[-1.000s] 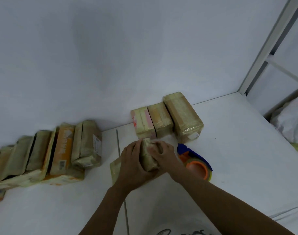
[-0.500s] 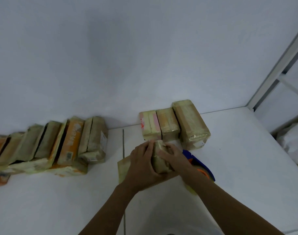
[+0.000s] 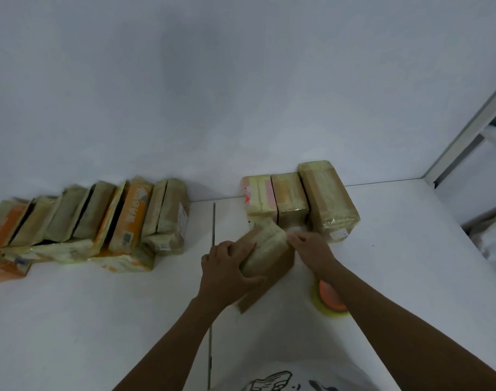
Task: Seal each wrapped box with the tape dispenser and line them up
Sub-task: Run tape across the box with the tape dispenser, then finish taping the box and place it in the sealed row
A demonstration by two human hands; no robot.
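Since a moment earlier the wrapped box (image 3: 266, 246) had swung round on the desk (image 3: 410, 277), just in front of the row of three boxes (image 3: 294, 198) at the wall (image 3: 241, 94). My left hand (image 3: 227, 269) gripped its near end, fingers curled over it; my right hand (image 3: 311, 249) touched its far corner, blur hiding whether it pinched the wrap. The tape dispenser (image 3: 330, 299) lay under my right forearm (image 3: 382, 314), nearer me than the row. I judged the fold needed pressing flat and holding firm before taping.
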